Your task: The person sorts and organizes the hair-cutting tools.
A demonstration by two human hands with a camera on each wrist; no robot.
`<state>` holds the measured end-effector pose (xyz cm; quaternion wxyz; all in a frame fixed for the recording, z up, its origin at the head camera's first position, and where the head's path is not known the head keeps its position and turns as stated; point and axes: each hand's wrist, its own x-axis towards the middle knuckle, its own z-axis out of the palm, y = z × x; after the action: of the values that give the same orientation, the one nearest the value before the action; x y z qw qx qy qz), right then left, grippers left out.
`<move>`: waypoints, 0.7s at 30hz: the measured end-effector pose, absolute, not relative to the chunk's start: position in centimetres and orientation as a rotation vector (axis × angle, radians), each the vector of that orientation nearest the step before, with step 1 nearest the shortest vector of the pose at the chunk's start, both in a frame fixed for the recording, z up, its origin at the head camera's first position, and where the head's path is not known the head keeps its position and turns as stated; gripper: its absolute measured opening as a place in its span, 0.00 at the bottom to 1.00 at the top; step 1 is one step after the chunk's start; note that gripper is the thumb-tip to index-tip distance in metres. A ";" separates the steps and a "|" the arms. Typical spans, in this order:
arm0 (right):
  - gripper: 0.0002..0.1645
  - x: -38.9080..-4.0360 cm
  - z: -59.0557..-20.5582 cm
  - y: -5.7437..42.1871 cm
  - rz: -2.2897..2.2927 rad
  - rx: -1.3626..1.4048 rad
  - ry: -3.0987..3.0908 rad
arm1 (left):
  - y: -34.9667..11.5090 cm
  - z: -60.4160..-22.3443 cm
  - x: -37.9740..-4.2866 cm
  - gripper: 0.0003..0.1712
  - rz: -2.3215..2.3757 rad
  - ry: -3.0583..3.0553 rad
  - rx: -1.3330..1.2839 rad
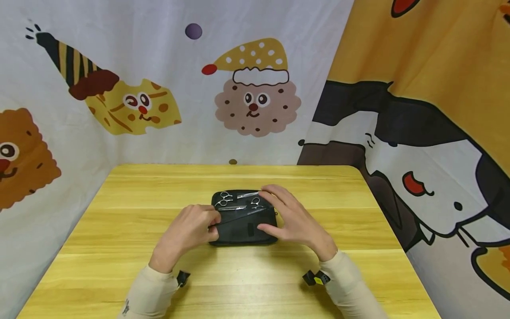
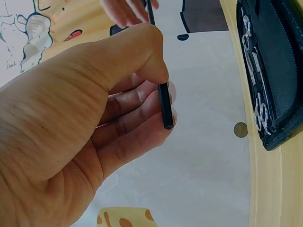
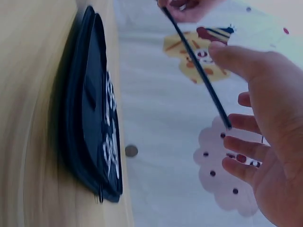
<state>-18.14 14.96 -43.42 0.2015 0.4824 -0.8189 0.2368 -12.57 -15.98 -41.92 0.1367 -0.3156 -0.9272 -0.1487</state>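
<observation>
A black zip case [image 1: 235,237] lies open on the table, with two pairs of silver scissors [image 1: 224,202] in its far half. My left hand [image 1: 189,228] is over the case's left side and pinches one end of a thin black strip [image 2: 165,106] between thumb and fingers. Seen nearly edge-on, the strip [image 3: 201,73] slants above the case; its exact kind is unclear. My right hand [image 1: 295,219] hovers at the case's right side, thumb and fingers spread. The strip's free end is close to the right fingertips [image 3: 234,122]; contact cannot be made out.
The wooden table [image 1: 119,221] extends around the case on all sides. Behind it and to the right hang printed curtains [image 1: 255,146] with cartoon figures. A small black device [image 1: 183,278] is on the left wrist and another [image 1: 316,278] on the right.
</observation>
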 end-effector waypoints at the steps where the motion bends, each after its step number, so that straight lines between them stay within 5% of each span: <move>1: 0.51 -18.1 -43.4 14.6 0.650 1.364 -2.260 | -15.9 -41.9 -12.6 0.09 -0.431 -2.685 -0.915; 21: 0.22 -18.1 -44.3 12.8 0.526 1.492 -2.104 | -15.3 -42.2 -12.7 0.08 -0.370 -2.672 -0.961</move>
<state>-18.09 12.84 -44.34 0.2518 0.5487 -0.7734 0.1932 -12.69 -15.25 -42.16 0.1385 -0.3323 -0.9241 -0.1281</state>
